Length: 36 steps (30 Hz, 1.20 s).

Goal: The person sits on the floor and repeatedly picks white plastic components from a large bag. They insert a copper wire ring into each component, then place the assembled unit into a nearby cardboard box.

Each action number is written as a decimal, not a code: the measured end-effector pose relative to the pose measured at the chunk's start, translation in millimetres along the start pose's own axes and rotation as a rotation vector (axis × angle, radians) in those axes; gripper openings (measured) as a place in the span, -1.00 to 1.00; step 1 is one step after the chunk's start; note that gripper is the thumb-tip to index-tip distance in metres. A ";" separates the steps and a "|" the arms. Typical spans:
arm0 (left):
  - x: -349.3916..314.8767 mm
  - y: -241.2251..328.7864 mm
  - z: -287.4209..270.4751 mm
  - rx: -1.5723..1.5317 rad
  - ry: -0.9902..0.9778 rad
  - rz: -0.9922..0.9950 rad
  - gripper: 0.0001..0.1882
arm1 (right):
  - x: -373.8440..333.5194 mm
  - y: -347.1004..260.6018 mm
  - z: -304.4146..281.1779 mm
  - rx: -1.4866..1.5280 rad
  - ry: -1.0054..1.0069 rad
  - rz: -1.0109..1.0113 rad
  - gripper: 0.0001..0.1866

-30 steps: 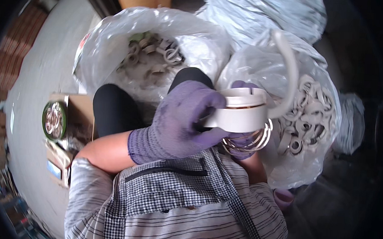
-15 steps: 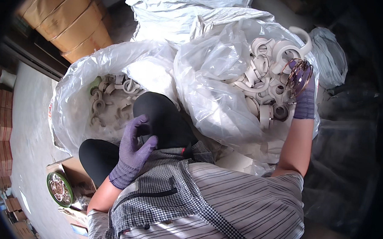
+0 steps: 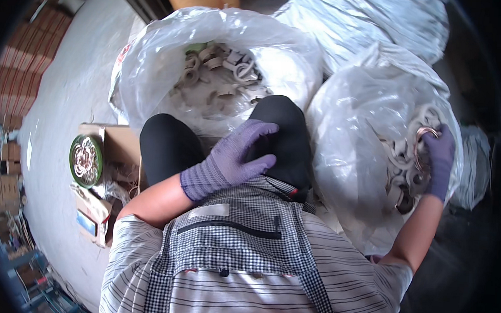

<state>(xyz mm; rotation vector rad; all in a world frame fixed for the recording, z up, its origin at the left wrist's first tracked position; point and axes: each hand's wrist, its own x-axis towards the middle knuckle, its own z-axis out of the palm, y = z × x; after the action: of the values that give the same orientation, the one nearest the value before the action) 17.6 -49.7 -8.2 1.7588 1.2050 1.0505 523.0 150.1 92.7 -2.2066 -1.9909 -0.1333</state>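
Note:
My right hand (image 3: pixel 441 156), in a purple knit glove, reaches into the plastic-lined bag (image 3: pixel 351 150) on the right. Its fingers are closed on a bundle of thin copper-coloured wire rings (image 3: pixel 420 142), just over off-white curved plastic pieces (image 3: pixel 399 154). My left hand (image 3: pixel 231 155), gloved the same way, hovers over my lap by the right thigh. Its thumb and fingers are apart, with nothing between them.
Ahead, another plastic-lined bag (image 3: pixel 147 79) holds similar ring-shaped pieces (image 3: pixel 212 61). On the left, a green-rimmed round container (image 3: pixel 98 169) with copper-coloured rings stands beside a cardboard box (image 3: pixel 122 144). White sacks (image 3: pixel 373 27) lie at the far right.
The view has swung left, so the bags sit farther right in the picture. My right hand still grips the wire rings over the right bag; my left hand stays open over my lap.

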 end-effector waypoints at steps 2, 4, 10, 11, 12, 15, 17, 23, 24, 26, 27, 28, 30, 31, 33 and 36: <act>-4.4 -28.6 -29.8 0.147 0.026 0.013 -0.43 | -13.9 -1.3 -8.0 0.206 0.145 -0.164 -0.53; -0.9 -63.3 -62.8 0.307 0.021 -0.153 -0.49 | -33.7 -10.8 -16.0 0.493 0.200 -0.401 -0.56; 57.9 -216.2 -135.9 0.669 -0.374 -0.690 -0.34 | -97.5 -197.7 67.9 2.220 -0.627 0.368 -0.74; 81.5 -244.4 -127.4 0.625 -0.427 -0.627 -0.32 | -109.6 -225.2 87.2 2.171 -0.844 0.133 -0.66; 105.6 -256.7 -115.8 0.555 -0.394 -0.606 -0.31 | -121.1 -254.1 107.3 2.048 -0.911 0.146 -0.63; 163.7 -299.9 -72.6 0.472 -0.212 -0.635 -0.27 | -148.6 -288.5 157.8 2.211 -0.937 0.062 -0.63; 187.6 -336.5 -47.6 0.457 -0.126 -0.674 -0.19 | -139.5 -283.3 173.5 2.298 -1.069 -0.020 -0.62; 201.4 -425.8 9.1 0.439 0.059 -0.695 -0.11 | -129.7 -276.6 160.9 2.240 -1.186 0.069 -0.65; 194.5 -430.8 13.0 0.442 0.078 -0.654 -0.08 | -126.5 -274.6 164.2 2.274 -1.207 0.069 -0.66; 191.0 -425.9 5.6 0.509 -0.024 -0.685 -0.19 | -123.1 -271.0 170.3 2.366 -1.230 0.068 -0.66; 190.0 -422.8 1.9 0.562 -0.099 -0.704 -0.24 | -122.9 -271.0 170.6 2.343 -1.212 0.058 -0.66; 187.5 -418.3 -4.7 0.622 -0.174 -0.724 -0.28 | -123.8 -274.5 169.2 2.326 -1.197 0.046 -0.66; 181.2 -402.7 -13.7 0.720 -0.405 -0.753 -0.52 | -122.4 -276.8 169.2 2.347 -1.219 -0.006 -0.66; 172.9 -388.6 -17.7 0.757 -0.544 -0.717 -0.56 | -122.4 -276.7 174.8 2.392 -1.256 -0.046 -0.65; 159.5 -356.2 -33.6 0.829 -0.737 -0.629 -0.61 | -122.5 -276.6 180.1 2.447 -1.288 -0.104 -0.64; 141.6 -299.2 -63.2 0.874 -0.770 -0.468 -0.64 | -125.4 -275.5 177.1 2.445 -1.270 -0.110 -0.62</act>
<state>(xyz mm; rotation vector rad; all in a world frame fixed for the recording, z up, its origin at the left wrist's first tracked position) -110.5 176.6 -222.6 2.0183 1.5131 -0.5077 228.0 86.4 -85.9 -0.1627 -0.6015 2.3317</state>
